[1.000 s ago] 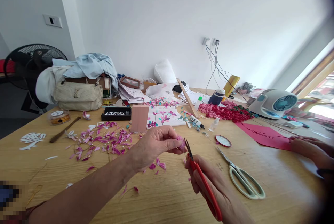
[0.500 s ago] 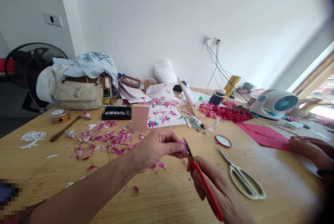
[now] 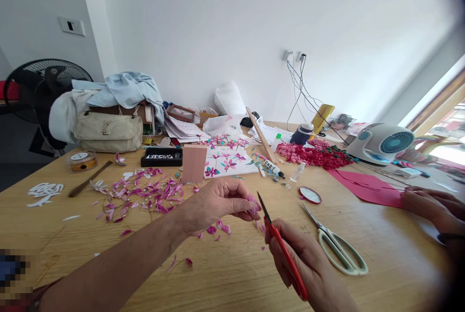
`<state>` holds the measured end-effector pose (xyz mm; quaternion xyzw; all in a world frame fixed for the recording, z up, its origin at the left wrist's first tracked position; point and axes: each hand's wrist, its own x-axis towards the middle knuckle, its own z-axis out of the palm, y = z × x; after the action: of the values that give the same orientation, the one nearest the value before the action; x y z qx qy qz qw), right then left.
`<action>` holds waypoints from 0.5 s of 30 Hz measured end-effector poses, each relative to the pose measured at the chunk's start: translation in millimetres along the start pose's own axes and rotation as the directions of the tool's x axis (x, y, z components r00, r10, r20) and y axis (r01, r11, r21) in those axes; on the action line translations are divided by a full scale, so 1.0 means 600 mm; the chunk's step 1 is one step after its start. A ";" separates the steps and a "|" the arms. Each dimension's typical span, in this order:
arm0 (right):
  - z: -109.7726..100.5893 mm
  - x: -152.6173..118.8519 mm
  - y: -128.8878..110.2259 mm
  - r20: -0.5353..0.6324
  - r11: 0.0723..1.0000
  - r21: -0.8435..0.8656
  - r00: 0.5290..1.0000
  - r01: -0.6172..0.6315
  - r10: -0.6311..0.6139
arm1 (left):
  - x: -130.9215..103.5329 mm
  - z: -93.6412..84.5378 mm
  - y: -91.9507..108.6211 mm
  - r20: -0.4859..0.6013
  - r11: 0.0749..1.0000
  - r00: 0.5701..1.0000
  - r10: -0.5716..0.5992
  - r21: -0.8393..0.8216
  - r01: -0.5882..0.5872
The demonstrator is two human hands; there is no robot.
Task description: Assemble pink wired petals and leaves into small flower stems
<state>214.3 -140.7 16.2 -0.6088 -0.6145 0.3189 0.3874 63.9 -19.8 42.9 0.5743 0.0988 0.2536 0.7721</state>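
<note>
My left hand pinches a small pink petal between thumb and fingertips above the table's middle. Its lower part is covered by my fingers. In my right hand is a pair of red-handled scissors, dark blades pointing up and left. The blade tips stand just right of the petal, with a small gap between them. Below my hands a few loose pink petals lie on the wood. A larger heap of pink petals with thin wires and white beads spreads to the left.
Cream-handled scissors lie right of my hand, near a round red-rimmed dish. Another person's hands rest by red paper. A wooden block, a black box and a glue bottle stand farther back.
The scissors and my right hand have moved slightly right and away from the petal; the blades no longer overlap it. My left hand keeps its pinch almost in place.
</note>
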 end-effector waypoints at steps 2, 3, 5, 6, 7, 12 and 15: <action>0.000 0.000 -0.004 0.019 1.000 0.020 1.000 -0.012 0.012 | 0.000 -0.001 0.001 -0.002 1.000 1.000 0.011 0.002 -0.011; 0.000 0.001 -0.006 0.030 1.000 0.016 0.999 -0.019 0.019 | 0.000 -0.001 0.002 -0.006 1.000 1.000 0.010 0.003 -0.010; -0.001 0.001 -0.012 0.049 1.000 -0.009 0.998 -0.025 0.026 | 0.000 -0.001 0.001 -0.008 1.000 1.000 -0.002 0.006 0.002; -0.001 0.001 -0.015 0.053 0.999 -0.021 0.998 -0.030 0.031 | 0.001 0.000 0.001 -0.008 1.000 1.000 -0.009 0.008 0.009; -0.001 0.000 -0.017 0.056 0.999 -0.029 0.998 -0.034 0.036 | 0.001 0.000 0.000 -0.008 1.000 1.000 -0.017 0.008 0.017; 0.000 0.000 -0.022 0.075 0.999 -0.018 0.996 -0.044 0.045 | 0.002 0.001 -0.004 -0.014 0.999 0.999 -0.039 0.007 0.039; 0.002 0.002 -0.018 0.060 0.999 -0.010 0.998 -0.031 0.032 | 0.001 0.001 -0.005 -0.007 0.999 0.999 -0.042 0.005 0.042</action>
<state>207.9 -140.0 25.1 -0.6104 -0.6175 0.3403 0.3610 65.4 -20.6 40.3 0.5732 0.1141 0.2389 0.7755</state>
